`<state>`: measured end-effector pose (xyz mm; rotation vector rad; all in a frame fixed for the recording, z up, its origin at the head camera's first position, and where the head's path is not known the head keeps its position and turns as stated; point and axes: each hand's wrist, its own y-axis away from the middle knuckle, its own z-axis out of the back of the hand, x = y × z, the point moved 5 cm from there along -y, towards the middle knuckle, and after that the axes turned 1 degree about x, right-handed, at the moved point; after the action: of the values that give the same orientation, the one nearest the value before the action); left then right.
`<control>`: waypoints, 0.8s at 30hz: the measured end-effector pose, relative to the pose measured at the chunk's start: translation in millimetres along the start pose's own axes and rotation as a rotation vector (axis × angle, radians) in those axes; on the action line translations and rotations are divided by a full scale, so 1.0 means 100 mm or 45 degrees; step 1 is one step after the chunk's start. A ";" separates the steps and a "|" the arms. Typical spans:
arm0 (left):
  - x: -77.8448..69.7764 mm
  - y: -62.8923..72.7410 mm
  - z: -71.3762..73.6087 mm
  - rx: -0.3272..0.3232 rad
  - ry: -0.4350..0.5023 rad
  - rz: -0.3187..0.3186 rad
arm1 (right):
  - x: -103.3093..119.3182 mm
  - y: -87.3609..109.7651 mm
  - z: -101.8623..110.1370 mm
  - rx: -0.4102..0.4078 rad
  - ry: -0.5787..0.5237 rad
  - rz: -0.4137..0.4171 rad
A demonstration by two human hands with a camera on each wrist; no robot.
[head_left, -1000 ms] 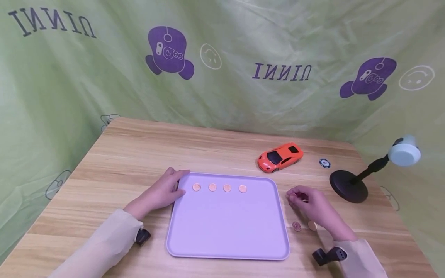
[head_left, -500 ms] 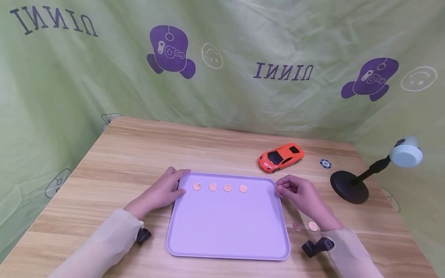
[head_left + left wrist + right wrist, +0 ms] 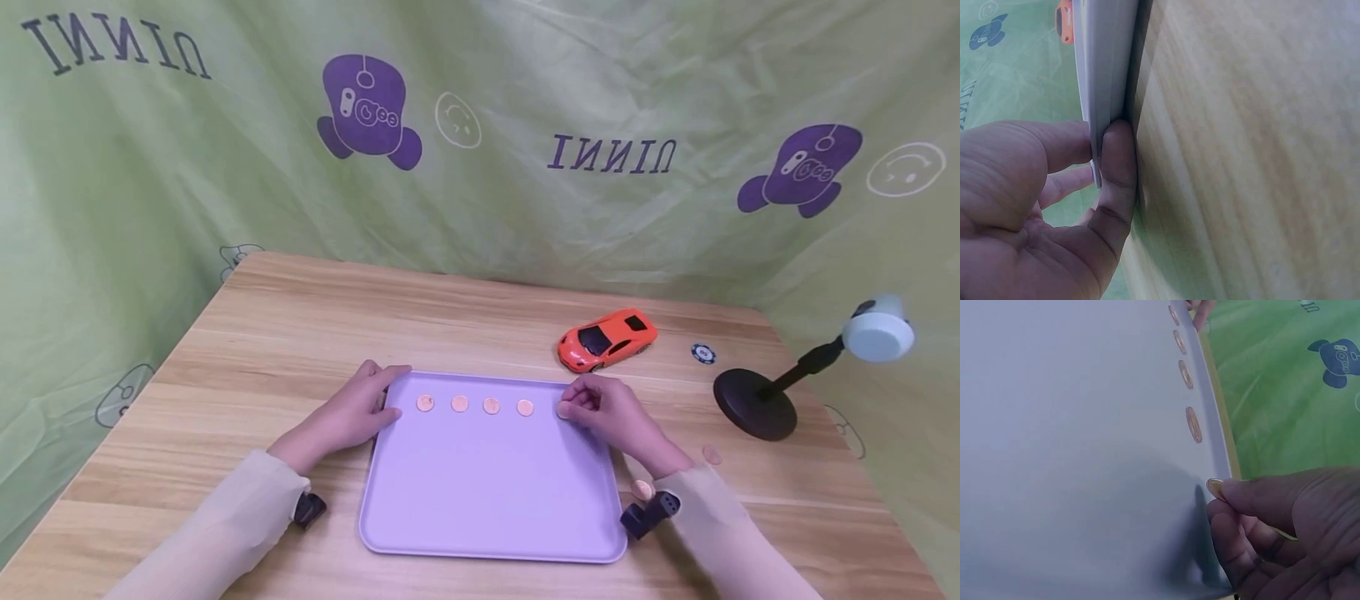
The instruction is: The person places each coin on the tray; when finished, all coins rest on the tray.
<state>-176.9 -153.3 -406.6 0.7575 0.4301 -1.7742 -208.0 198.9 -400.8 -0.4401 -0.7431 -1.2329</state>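
A lilac tray (image 3: 487, 500) lies on the wooden table, with a row of several copper coins (image 3: 475, 405) along its far edge. My left hand (image 3: 352, 414) holds the tray's far left corner, thumb and fingers gripping the rim (image 3: 1110, 94). My right hand (image 3: 607, 408) is over the tray's far right corner and pinches a copper coin (image 3: 1215, 486) between thumb and fingertips, just above the tray surface (image 3: 1072, 456), in line with the row of coins (image 3: 1192, 424).
Two loose coins (image 3: 711, 454) (image 3: 640, 488) lie on the table right of the tray. An orange toy car (image 3: 606, 338), a small dark chip (image 3: 701, 352) and a black-based stand (image 3: 753, 404) with a white head sit at the back right. Green cloth surrounds the table.
My right hand has moved left from the table beside the loose coins to the tray's far right corner, carrying a coin. The left hand has stayed on the tray corner.
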 end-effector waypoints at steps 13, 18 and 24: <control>0.01 -0.01 -0.01 -0.007 -0.006 -0.004 | 0.05 -0.08 -0.09 0.014 0.082 0.046; 0.02 -0.02 -0.01 -0.007 -0.004 -0.008 | 0.07 -0.08 -0.10 0.005 0.105 0.048; 0.02 -0.02 -0.01 -0.006 -0.004 -0.015 | 0.09 -0.06 -0.12 -0.003 0.119 0.080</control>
<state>-178.4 -153.5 -408.8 0.7505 0.4371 -1.7847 -209.4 182.7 -403.6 -0.4023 -0.6436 -1.1872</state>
